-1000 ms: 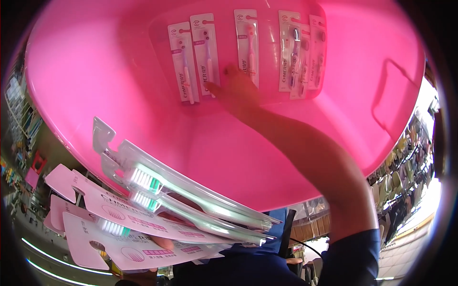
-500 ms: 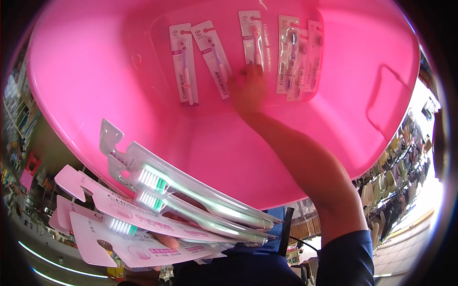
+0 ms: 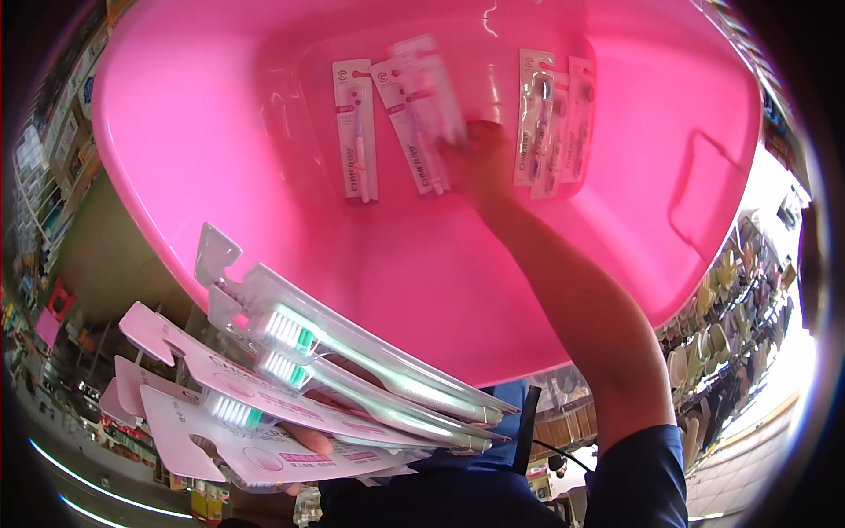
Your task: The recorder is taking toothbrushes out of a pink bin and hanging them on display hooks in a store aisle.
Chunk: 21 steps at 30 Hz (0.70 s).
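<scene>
In my left hand [image 3: 310, 439], mostly hidden behind what it grips, is a fanned bunch of packaged toothbrushes [image 3: 361, 365] with pink-and-white cards and clear plastic covers. Green-and-white bristles show through. My right hand [image 3: 482, 158] reaches down into a large pink tub [image 3: 493, 282] and is closed on the lower end of a single toothbrush pack [image 3: 429, 84], blurred by motion. That pack tilts over another toothbrush pack [image 3: 400, 114] lying on the tub's bottom. Left of these lies one more toothbrush pack [image 3: 356, 132].
Several toothbrush packs [image 3: 537, 123] lie side by side at the right of the tub's bottom. A handle [image 3: 682, 194] is on the tub's right wall. Store shelves with goods [image 3: 713, 343] stand to the right, and more shelving [image 3: 44, 176] to the left.
My right hand has taken hold of the middle toothbrush pack and shifted it left, over its neighbour. The left hand keeps its bunch. The view has shifted slightly.
</scene>
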Available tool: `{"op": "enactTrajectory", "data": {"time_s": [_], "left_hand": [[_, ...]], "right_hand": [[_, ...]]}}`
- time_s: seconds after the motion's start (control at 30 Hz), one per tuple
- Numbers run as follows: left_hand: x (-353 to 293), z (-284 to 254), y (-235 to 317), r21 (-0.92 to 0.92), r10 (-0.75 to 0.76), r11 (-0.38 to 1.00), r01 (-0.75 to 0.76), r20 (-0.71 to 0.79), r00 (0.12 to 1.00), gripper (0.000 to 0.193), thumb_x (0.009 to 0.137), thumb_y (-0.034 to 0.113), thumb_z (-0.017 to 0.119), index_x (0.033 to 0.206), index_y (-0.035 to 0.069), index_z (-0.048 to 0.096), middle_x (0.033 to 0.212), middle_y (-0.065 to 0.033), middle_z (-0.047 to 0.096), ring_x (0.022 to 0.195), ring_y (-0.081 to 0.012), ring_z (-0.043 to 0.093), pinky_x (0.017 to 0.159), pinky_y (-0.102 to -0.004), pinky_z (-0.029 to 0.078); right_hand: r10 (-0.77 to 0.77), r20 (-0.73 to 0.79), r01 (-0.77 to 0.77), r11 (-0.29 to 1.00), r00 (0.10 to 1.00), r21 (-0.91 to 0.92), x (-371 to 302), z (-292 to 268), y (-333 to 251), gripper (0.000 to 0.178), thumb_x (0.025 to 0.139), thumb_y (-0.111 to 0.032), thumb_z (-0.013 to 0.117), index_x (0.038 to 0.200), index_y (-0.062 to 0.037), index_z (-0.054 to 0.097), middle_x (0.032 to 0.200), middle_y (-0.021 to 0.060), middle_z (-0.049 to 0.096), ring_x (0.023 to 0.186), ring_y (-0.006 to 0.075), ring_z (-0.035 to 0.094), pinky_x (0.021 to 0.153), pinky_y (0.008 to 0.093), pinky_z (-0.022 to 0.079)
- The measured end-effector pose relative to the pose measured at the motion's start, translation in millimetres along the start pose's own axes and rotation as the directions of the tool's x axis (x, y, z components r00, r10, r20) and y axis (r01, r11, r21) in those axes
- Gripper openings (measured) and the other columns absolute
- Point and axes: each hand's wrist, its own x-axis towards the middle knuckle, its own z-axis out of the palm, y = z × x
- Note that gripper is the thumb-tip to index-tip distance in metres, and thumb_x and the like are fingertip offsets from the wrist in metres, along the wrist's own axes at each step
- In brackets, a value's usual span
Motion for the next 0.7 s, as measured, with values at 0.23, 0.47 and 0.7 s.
{"op": "enactTrajectory", "data": {"time_s": [0.23, 0.47, 0.7], "left_hand": [[-0.8, -3.4, 3.8, 0.012, 0.0, 1.0, 0.0, 0.004, 1.0, 0.047, 0.08, 0.034, 0.077, 0.105, -0.002, 0.06, 0.112, -0.026, 0.063, 0.111, -0.0385, 0.06, 0.096, -0.0478, 0.048], [-4.5, -6.4, 6.3, 0.019, 0.007, 1.0, -0.007, 0.005, 1.0, 0.047, 0.081, 0.035, 0.077, 0.104, -0.001, 0.059, 0.112, -0.0259, 0.063, 0.11, -0.0387, 0.06, 0.095, -0.048, 0.049], [-3.1, -11.3, 0.9, 0.024, 0.025, 0.999, -0.025, 0.007, 1.0, 0.046, 0.081, 0.036, 0.076, 0.104, -0.001, 0.059, 0.111, -0.0258, 0.063, 0.109, -0.0389, 0.061, 0.095, -0.0481, 0.049]], "right_hand": [[-0.386, 0.037, 0.346, 0.777, 0.922, -0.526, -34.7, 47.3, 4.4, 0.042, 0.071, -0.009, 0.073, 0.109, 0.0018, 0.057, 0.112, 0.0198, 0.053, 0.1, 0.039, 0.054, 0.087, 0.047, 0.046], [-0.309, 0.09, 0.299, 0.74, 0.947, -0.602, -28.1, 52.2, -5.9, 0.03, 0.069, -0.005, 0.067, 0.097, 0.0007, 0.056, 0.102, 0.021, 0.055, 0.099, 0.0383, 0.053, 0.084, 0.0472, 0.045], [0.117, 0.083, -0.117, 0.993, 0.99, -0.005, -22.0, 29.5, -26.4, 0.032, 0.07, -0.014, 0.07, 0.094, 0.0039, 0.059, 0.1, 0.0211, 0.059, 0.101, 0.0372, 0.056, 0.083, 0.0488, 0.048]]}}
